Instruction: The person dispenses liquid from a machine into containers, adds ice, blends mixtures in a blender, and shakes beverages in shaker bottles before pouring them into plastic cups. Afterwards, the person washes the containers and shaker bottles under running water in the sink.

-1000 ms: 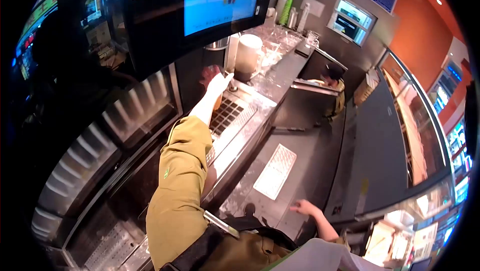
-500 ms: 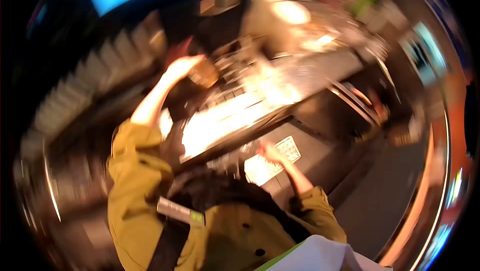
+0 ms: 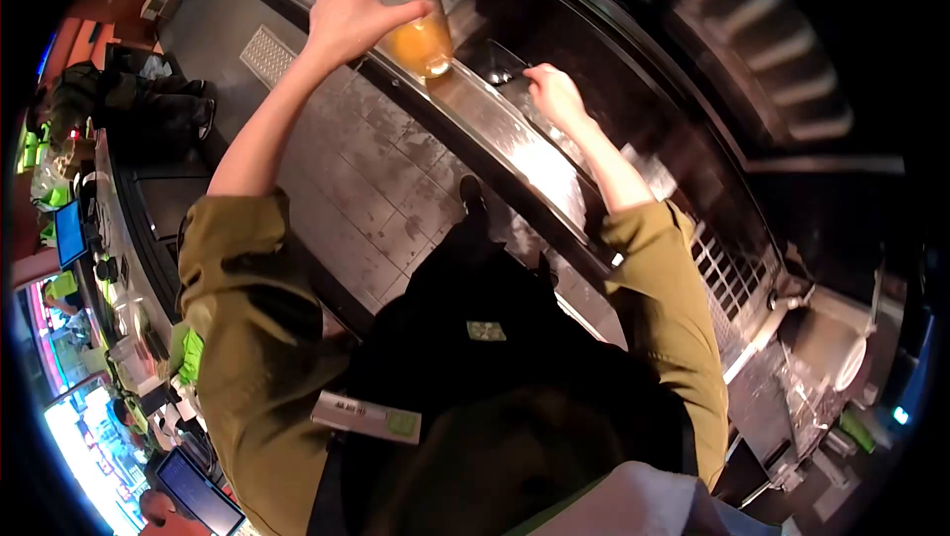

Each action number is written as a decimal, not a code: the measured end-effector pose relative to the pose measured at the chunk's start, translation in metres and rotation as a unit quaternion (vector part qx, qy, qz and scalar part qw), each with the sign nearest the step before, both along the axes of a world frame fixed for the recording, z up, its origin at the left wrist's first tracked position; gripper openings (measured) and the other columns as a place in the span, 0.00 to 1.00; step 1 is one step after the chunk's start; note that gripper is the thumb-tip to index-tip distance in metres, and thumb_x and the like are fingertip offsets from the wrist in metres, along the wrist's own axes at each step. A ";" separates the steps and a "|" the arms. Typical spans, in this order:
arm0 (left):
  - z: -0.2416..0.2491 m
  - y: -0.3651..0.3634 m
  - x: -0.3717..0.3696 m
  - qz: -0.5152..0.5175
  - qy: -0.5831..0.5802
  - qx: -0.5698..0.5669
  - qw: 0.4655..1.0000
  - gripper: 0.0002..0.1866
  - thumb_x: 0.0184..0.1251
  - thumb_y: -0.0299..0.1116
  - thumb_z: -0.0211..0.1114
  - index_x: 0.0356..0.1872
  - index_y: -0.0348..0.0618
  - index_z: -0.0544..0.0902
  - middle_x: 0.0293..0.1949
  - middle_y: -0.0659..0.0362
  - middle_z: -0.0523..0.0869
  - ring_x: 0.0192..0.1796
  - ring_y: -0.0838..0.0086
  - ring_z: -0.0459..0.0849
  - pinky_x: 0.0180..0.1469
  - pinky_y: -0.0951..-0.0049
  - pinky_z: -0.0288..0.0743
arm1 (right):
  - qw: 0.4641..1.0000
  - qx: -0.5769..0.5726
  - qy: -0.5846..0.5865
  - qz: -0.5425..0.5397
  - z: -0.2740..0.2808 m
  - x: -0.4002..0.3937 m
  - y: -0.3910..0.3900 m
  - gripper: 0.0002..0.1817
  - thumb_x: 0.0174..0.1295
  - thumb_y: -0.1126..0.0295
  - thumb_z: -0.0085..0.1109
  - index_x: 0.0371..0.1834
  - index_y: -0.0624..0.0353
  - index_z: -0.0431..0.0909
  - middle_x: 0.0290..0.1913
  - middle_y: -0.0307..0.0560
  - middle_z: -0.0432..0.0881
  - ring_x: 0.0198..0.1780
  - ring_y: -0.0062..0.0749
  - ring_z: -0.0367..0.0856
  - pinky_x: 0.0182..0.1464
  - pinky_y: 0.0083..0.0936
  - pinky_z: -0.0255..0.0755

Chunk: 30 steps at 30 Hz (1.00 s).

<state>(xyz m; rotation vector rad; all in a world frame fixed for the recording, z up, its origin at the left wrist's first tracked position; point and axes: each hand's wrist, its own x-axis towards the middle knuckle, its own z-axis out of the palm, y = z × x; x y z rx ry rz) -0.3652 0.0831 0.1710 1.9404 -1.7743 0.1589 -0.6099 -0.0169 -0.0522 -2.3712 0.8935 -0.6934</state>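
Note:
At the top of the head view, my left hand (image 3: 346, 9) has its thumb and fingers curved around a tall clear glass (image 3: 424, 33). Orange liquid with what looks like ice fills its lower part. The glass leans slightly over the metal counter edge (image 3: 473, 100). To its right, my right hand (image 3: 556, 96) is closed, fingertips pinched beside a small dark container (image 3: 495, 63) in the recessed well. Whatever those fingers hold, if anything, is too dark to make out.
Wet grey floor tiles (image 3: 381, 175) lie between my body and the counter. A metal grid rack (image 3: 732, 274) and a white round container (image 3: 849, 363) stand at right. A person in dark clothes (image 3: 148, 105) and screens (image 3: 99, 457) are at left.
My view has swung round to another stretch of counter. The blurred brown object by my left hand is out of sight; a glass is there now. My right hand has moved to the well.

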 end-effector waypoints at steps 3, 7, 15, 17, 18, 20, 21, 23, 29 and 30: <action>-0.010 -0.020 0.064 0.030 0.014 0.025 0.999 0.44 0.37 0.59 0.69 0.60 0.54 0.69 0.53 0.49 0.72 0.55 0.58 0.73 0.55 0.63 0.69 | 0.967 0.052 0.247 0.041 -0.059 0.090 -0.043 0.11 0.50 0.74 0.50 0.36 0.61 0.80 0.39 0.56 0.80 0.42 0.47 0.79 0.45 0.36 0.73; -0.019 -0.053 0.115 0.040 0.011 0.070 0.997 0.43 0.38 0.56 0.70 0.61 0.53 0.68 0.55 0.50 0.71 0.57 0.59 0.73 0.55 0.63 0.69 | 0.831 -0.128 0.512 0.173 -0.139 0.140 -0.067 0.14 0.56 0.69 0.47 0.44 0.61 0.75 0.35 0.51 0.81 0.31 0.45 0.82 0.35 0.46 0.74; -0.026 -0.122 0.154 -0.062 0.032 0.038 0.997 0.44 0.40 0.53 0.71 0.63 0.54 0.66 0.57 0.47 0.70 0.58 0.55 0.70 0.58 0.62 0.65 | 0.769 -0.229 0.559 0.209 -0.140 0.133 -0.057 0.09 0.52 0.66 0.53 0.28 0.54 0.82 0.28 0.38 0.81 0.33 0.32 0.79 0.26 0.35 0.66; -0.022 -0.137 0.159 -0.103 0.003 0.043 0.994 0.41 0.46 0.51 0.69 0.64 0.50 0.64 0.58 0.47 0.69 0.60 0.58 0.69 0.60 0.64 0.64 | 0.744 -0.231 0.595 0.196 -0.138 0.132 -0.063 0.10 0.53 0.64 0.53 0.29 0.51 0.84 0.30 0.38 0.81 0.38 0.32 0.78 0.28 0.29 0.69; -0.015 -0.137 0.159 -0.117 -0.011 0.048 0.992 0.40 0.50 0.50 0.68 0.64 0.49 0.63 0.59 0.48 0.69 0.61 0.59 0.69 0.61 0.65 0.63 | 0.719 -0.211 0.619 0.235 -0.145 0.132 -0.070 0.09 0.53 0.63 0.53 0.28 0.49 0.84 0.31 0.38 0.82 0.39 0.32 0.78 0.25 0.30 0.68; -0.006 -0.138 0.165 -0.182 0.063 0.089 0.977 0.53 0.45 0.50 0.72 0.67 0.36 0.51 0.58 0.41 0.68 0.59 0.53 0.69 0.61 0.62 0.61 | 0.735 -0.216 0.593 0.248 -0.146 0.137 -0.072 0.09 0.52 0.64 0.53 0.27 0.51 0.84 0.29 0.40 0.83 0.35 0.34 0.80 0.23 0.30 0.67; -0.006 -0.139 0.168 -0.195 0.082 0.096 0.973 0.52 0.45 0.49 0.72 0.67 0.36 0.51 0.58 0.41 0.68 0.60 0.53 0.67 0.62 0.62 0.60 | 0.764 -0.198 0.568 0.232 -0.139 0.135 -0.075 0.09 0.52 0.65 0.53 0.27 0.53 0.84 0.28 0.42 0.83 0.32 0.34 0.80 0.22 0.32 0.68; -0.002 -0.137 0.173 -0.186 0.087 0.082 0.975 0.52 0.47 0.48 0.72 0.67 0.36 0.51 0.58 0.42 0.67 0.62 0.53 0.65 0.63 0.61 0.58 | 0.835 -0.179 0.518 0.046 -0.064 0.131 -0.064 0.09 0.51 0.67 0.52 0.25 0.57 0.82 0.24 0.45 0.82 0.25 0.33 0.80 0.24 0.38 0.72; -0.054 -0.095 0.240 0.008 0.207 -0.148 0.967 0.34 0.59 0.50 0.61 0.63 0.44 0.65 0.60 0.48 0.69 0.61 0.62 0.69 0.60 0.66 0.63 | 0.869 0.096 0.348 -0.338 -0.108 -0.026 -0.106 0.21 0.62 0.51 0.43 0.34 0.57 0.79 0.31 0.57 0.82 0.37 0.53 0.81 0.37 0.46 0.74; -0.063 -0.079 0.247 0.054 0.238 -0.128 0.961 0.29 0.66 0.46 0.54 0.63 0.39 0.64 0.61 0.49 0.68 0.63 0.64 0.66 0.63 0.67 0.58 | 0.799 0.072 0.444 -0.399 -0.170 -0.058 -0.123 0.20 0.62 0.52 0.44 0.33 0.56 0.79 0.30 0.56 0.82 0.37 0.53 0.81 0.36 0.46 0.74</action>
